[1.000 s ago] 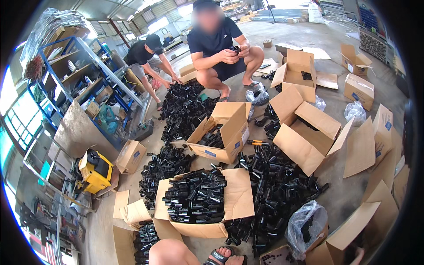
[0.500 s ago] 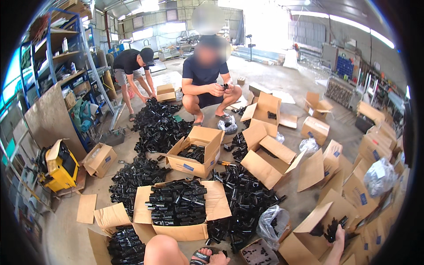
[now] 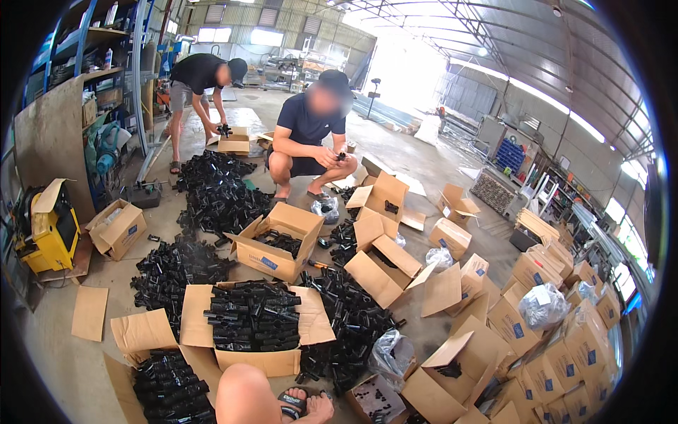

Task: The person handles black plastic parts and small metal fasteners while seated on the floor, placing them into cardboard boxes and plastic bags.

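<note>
My left hand [image 3: 320, 408] is low in the view, beside my sandalled foot [image 3: 293, 401]. Its fingers are curled around a small black part, mostly hidden, of which only a dark tip shows. My right hand is out of view. Right of my foot, a low carton [image 3: 353, 401] holds small black pieces, with a clear plastic bag [image 3: 390, 355] against it. Farther right, an open carton [image 3: 432, 387] has a few black parts [image 3: 450, 369] inside. Ahead of my knee, a carton [image 3: 258, 362] is heaped with black tubular fittings [image 3: 254, 314].
Loose black fittings [image 3: 346, 311] lie in piles on the floor. Another carton [image 3: 272, 263] holds more of them. One person [image 3: 311, 134] squats ahead, holding a black part; another [image 3: 201, 85] bends over a carton behind. Stacked cartons [image 3: 565, 367] fill the right side. A yellow machine [image 3: 49, 226] stands left.
The view has swung right. My right hand, which held several black parts over the open carton at the right, has left the view. The bending person has lifted some black parts.
</note>
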{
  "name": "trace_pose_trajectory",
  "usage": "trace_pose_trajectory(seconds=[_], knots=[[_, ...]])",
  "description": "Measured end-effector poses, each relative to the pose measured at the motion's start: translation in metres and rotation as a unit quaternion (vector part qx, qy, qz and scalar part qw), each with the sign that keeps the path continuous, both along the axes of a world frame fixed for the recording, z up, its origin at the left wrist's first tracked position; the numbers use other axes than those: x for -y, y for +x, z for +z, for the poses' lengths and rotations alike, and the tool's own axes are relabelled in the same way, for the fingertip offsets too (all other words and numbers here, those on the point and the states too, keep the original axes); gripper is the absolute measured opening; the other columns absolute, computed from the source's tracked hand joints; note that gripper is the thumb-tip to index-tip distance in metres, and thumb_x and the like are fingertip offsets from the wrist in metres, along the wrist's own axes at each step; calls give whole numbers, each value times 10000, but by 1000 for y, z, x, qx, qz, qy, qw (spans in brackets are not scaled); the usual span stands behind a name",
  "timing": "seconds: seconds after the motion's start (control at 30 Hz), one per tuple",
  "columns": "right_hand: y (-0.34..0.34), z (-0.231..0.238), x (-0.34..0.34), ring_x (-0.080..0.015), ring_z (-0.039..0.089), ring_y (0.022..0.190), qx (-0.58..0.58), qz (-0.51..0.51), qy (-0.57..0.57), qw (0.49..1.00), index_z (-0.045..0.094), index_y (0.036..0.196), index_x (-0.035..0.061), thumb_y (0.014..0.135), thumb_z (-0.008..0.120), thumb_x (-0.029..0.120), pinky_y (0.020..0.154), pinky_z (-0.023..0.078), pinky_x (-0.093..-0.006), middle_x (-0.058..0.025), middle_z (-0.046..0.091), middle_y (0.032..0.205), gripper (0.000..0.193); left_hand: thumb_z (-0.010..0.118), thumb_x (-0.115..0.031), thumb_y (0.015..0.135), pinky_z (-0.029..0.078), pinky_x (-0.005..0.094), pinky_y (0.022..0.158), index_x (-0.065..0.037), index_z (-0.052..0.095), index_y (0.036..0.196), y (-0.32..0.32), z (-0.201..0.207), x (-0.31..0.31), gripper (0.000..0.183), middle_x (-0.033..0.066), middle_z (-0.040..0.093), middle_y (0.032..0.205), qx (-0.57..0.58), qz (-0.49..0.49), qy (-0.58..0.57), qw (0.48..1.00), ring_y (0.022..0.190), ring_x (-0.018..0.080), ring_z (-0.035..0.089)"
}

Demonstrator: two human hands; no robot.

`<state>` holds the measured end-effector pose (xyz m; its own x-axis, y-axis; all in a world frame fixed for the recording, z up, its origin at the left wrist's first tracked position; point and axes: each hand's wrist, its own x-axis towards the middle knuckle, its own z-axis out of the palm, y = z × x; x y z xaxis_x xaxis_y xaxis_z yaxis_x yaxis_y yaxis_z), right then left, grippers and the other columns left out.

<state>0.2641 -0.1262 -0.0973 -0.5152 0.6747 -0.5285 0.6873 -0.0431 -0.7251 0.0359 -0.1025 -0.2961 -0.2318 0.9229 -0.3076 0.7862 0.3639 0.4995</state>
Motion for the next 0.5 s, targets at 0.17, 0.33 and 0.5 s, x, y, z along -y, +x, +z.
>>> trace_pose_trajectory(seconds=[0.17, 0.33, 0.5], knots=[[-96, -98, 8, -427, 483, 1345, 92, 35, -10, 995, 578, 1322, 85, 857, 714, 457, 1062, 452, -498, -285, 482, 1451, 610, 544, -305, 941, 525, 506, 864, -28, 591, 1232, -12, -41, -14, 405, 214, 718, 1023, 39, 150, -59, 986, 980, 380, 682], [-133, -160, 2, -416, 480, 1354, 207, -8, -5, 978, 510, 1383, 75, 888, 656, 430, 1067, 442, -526, -254, 488, 1462, 626, 641, -336, 874, 530, 466, 844, -36, 639, 1193, -19, -49, -15, 438, 177, 722, 990, 60, 123, -75, 988, 929, 334, 682], [-133, -201, 11, -405, 476, 1363, 304, -54, -26, 951, 442, 1444, 65, 919, 599, 404, 1071, 433, -554, -222, 495, 1472, 644, 737, -367, 807, 536, 427, 824, -44, 687, 1153, -30, -65, -16, 476, 140, 726, 957, 98, 130, -88, 983, 879, 288, 683]])
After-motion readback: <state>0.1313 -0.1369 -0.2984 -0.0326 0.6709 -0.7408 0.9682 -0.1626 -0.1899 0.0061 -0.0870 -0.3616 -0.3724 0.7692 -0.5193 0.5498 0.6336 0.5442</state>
